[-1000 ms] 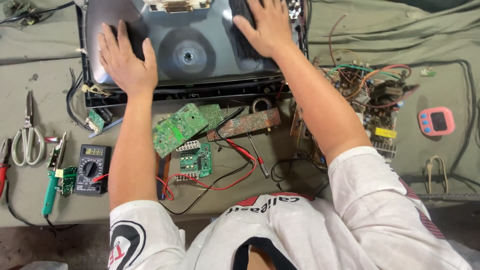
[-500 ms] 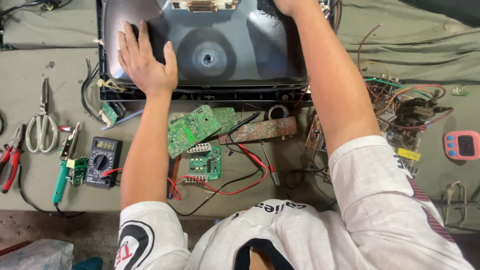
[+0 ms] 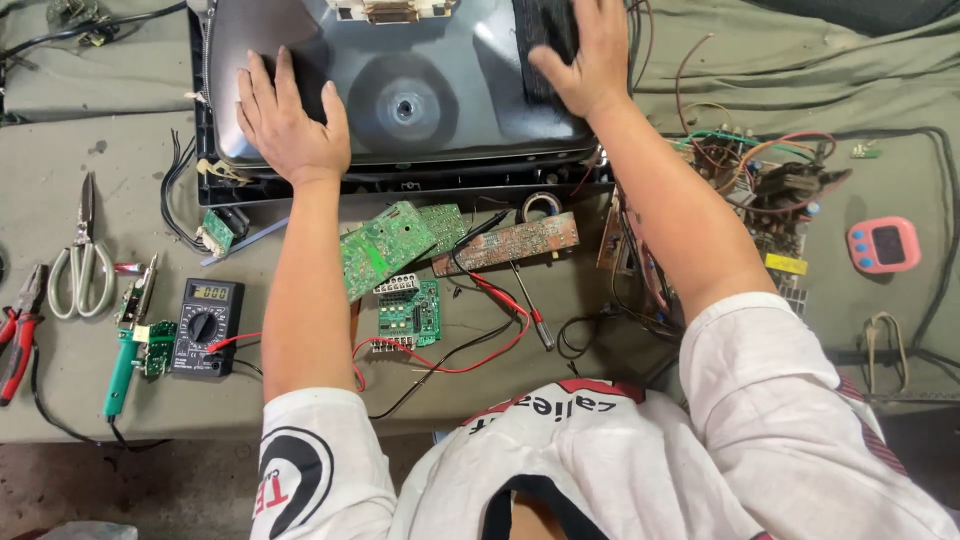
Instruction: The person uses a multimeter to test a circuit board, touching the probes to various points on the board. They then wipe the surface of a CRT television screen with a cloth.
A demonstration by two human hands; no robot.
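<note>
Far out past the left hand, at the surface's (image 3: 60, 140) edge: red-handled pliers (image 3: 18, 335), then scissors (image 3: 78, 262) with pale handles. Nearer in, a green-handled soldering iron (image 3: 122, 355) lying flat, and just beside it a black meter (image 3: 205, 325) with red and black leads trailing toward the forearm. Above those, close under the left wrist, a small green board (image 3: 217, 231) beside a bundle of black wires.

Left hand (image 3: 288, 125) pressed flat, fingers spread, on the left shoulder of the grey picture tube (image 3: 420, 100), which sat face down in its black frame (image 3: 400, 185). Not clamped on anything, only laid open on the glass.

Between the two forearms, below the frame: a large green circuit board (image 3: 383, 246) tilted, a smaller green board (image 3: 408, 312) beneath it, a long brown board (image 3: 507, 242), and a screwdriver (image 3: 528, 305) crossed by red leads.

Right hand (image 3: 578, 55) spread open on the tube's upper right side, resting over a dark patch, well apart from the left hand. Whether the fingertips hooked over an edge could not be told.

Right of the right forearm, a tangle of coloured wires and parts (image 3: 765, 190). Farther right, a pink timer (image 3: 883, 244), and below it a small metal clip (image 3: 885, 335).
</note>
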